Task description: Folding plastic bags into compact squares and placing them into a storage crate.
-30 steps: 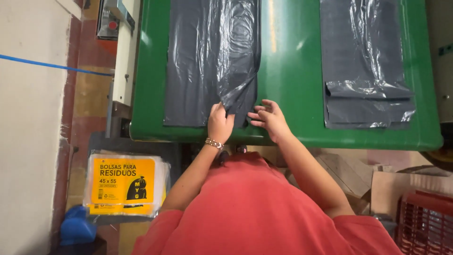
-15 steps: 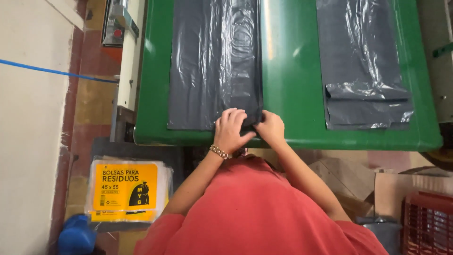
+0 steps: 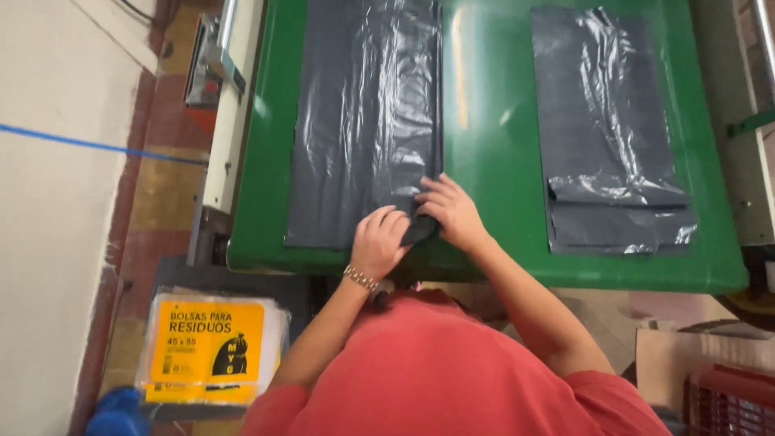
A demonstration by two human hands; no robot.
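Observation:
A stack of dark grey plastic bags (image 3: 363, 121) lies flat on the green table (image 3: 484, 121). My left hand (image 3: 378, 241) and my right hand (image 3: 449, 211) meet at the stack's near right corner. Both pinch that corner, and the fingers of both are closed on the plastic, which bunches between them. A bracelet is on my left wrist. A second pile of grey bags (image 3: 609, 137) lies to the right, its near end folded over, with neither hand touching it.
A white machine frame (image 3: 230, 105) runs along the table's left side. Yellow-labelled packs of bags (image 3: 211, 347) sit on the floor at lower left. A red crate (image 3: 726, 400) and cardboard (image 3: 670, 355) stand at lower right.
Both hands have slid together onto the near right corner of the left stack and closed on it. The view has shifted slightly downward.

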